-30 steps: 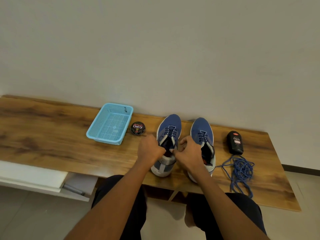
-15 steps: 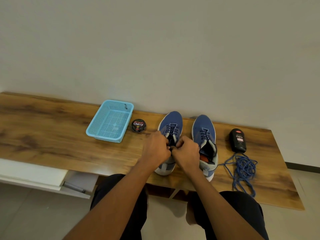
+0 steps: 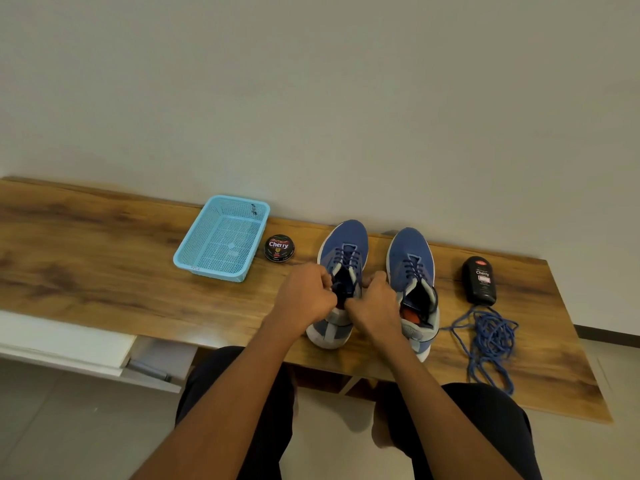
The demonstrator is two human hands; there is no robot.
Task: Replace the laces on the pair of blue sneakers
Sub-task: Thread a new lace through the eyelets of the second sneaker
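The 2 blue fabric sneakers with pale grey heels stand side by side on the brown wood-grain tabletop (image 3: 86, 271), toes toward the wall, near the front edge. The left blue sneaker (image 3: 343, 258) is threaded with a dark navy lace (image 3: 347, 257) that crosses its eyelets. The left hand (image 3: 306, 299) is curled at the left side of this shoe's opening and the right hand (image 3: 375, 303) at the right side, each grip closed with fingertips pinched at the top of the lacing; the hands hide whether a lace end sits between the fingers. The right blue sneaker (image 3: 412, 261) stands just beside it, also laced in dark navy, with an orange lining showing inside its collar.

Right of the pair a loose tangle of blue cord laces (image 3: 491, 337) lies on the wood, running toward the front edge. Beyond it, near the wall, lies a black plastic bottle marked "Cherry" (image 3: 479, 280). Left of the shoes sits a round black tin marked "Cherry" (image 3: 280, 248), and just beside that a light blue perforated plastic basket (image 3: 221, 237). Dark trousers cover the person's knees below the tabletop edge.
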